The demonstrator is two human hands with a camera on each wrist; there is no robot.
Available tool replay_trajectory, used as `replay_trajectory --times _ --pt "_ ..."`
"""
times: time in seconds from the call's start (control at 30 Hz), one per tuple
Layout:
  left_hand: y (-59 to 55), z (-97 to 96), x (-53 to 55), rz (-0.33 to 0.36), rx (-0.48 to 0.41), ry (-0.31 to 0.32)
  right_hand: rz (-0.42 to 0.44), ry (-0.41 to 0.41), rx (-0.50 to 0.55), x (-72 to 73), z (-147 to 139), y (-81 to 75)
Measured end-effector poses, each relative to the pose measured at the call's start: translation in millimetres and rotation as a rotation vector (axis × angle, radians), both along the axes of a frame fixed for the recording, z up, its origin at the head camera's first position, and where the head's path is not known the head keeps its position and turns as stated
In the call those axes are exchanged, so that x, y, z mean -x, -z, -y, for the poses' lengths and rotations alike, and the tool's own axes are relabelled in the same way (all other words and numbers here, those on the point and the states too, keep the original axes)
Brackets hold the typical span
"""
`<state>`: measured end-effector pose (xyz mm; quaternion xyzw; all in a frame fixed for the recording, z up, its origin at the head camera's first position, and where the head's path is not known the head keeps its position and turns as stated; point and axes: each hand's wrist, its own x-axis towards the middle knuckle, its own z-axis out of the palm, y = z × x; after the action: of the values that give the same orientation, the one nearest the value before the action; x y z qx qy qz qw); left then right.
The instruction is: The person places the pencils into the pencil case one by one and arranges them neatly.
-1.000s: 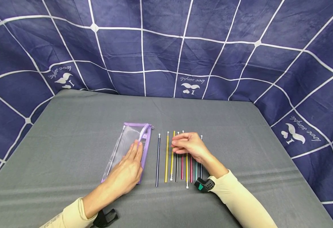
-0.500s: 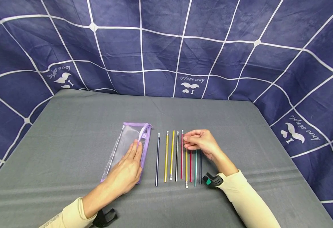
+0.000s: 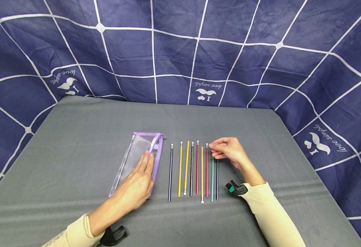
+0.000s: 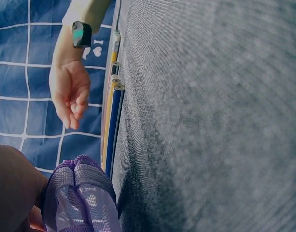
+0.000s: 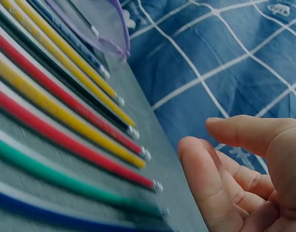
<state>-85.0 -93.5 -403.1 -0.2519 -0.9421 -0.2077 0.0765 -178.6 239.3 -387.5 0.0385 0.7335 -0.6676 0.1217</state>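
Note:
In the head view my left hand (image 3: 138, 183) rests with extended fingers on a see-through mesh pencil case (image 3: 157, 161) with purple edging. One pencil (image 3: 125, 164) lies inside its left side. Right of the case several pencils stand in a row, lying lengthwise: a dark blue pencil (image 3: 170, 175), yellow, black and red ones, a green pencil (image 3: 212, 178) and another dark blue pencil (image 3: 217, 181). Over the upper ends of these last two hovers my right hand (image 3: 231, 152), fingers loosely bent. The right wrist view shows nothing between its thumb (image 5: 249, 133) and forefinger.
A grey cloth (image 3: 91, 127) covers the table. Behind and beside it hangs a navy curtain (image 3: 174, 55) with white lines. Two of the yellow pencils (image 3: 202, 175) have their eraser ends toward me, unlike the rest.
My right hand has moved rightward along the row, from above the yellow and black pencils to the green one, uncovering the pencils it passed. My left hand has stayed on the case.

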Motion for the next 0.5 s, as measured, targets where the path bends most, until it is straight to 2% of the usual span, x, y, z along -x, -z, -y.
replay_trajectory --times 0.5 --pt "0.9 0.3 0.4 0.004 -0.003 -0.003 0.115 -0.052 -0.356 2.7 -24 5.0"
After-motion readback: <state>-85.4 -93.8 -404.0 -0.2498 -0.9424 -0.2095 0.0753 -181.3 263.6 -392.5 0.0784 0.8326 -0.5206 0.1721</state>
